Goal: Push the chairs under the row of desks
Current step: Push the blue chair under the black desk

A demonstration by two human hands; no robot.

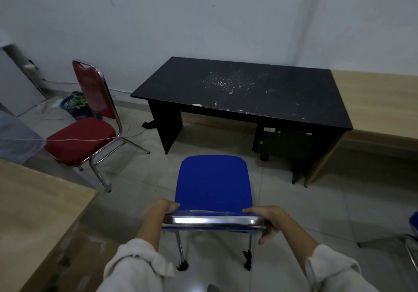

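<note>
A blue chair (213, 183) with a chrome frame stands on the tiled floor just in front of me, its seat facing a black desk (244, 88) against the wall. My left hand (161, 209) grips the left end of the chair's chrome top rail. My right hand (269, 220) grips the right end of the same rail. The chair's front edge sits a short way before the desk's open knee space. A red chair (81, 140) with a chrome frame stands to the left, turned sideways, away from the desk.
A light wooden desk (380, 101) adjoins the black one on the right. Another wooden surface (38, 203) fills the lower left. A computer tower (282, 142) sits under the black desk's right side. A blue basket (74, 105) and cables lie by the wall. Another blue chair's edge (414, 224) shows at far right.
</note>
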